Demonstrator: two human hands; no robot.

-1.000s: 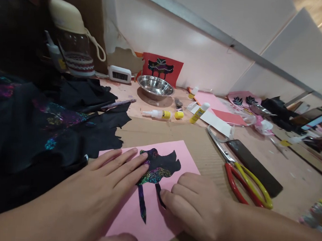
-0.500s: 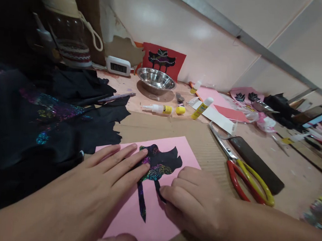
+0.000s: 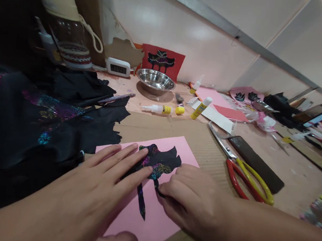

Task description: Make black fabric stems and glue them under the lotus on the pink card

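Left hand (image 3: 98,189) flat, fingers spread; right hand (image 3: 196,203) seemingly curled.

Two bare forearms, no sleeves, left hand (image 3: 101,189), right hand (image 3: 196,203), short plain nails, no rings

black glittery cutout (image 3: 160,163) | flat | on pink card (image 3: 175,147)

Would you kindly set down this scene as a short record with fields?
Left hand: left hand flat, fingers spread, pressing the black glittery fabric cutout
Right hand: right hand with fingertips on the cutout's lower strip
Under the cutout: pink paper sheet on the brown cardboard work surface
Right of the sheet: red and yellow handled scissors
Left of the sheet: heap of black fabric scraps
Farther back: steel bowl, yellow glue stick
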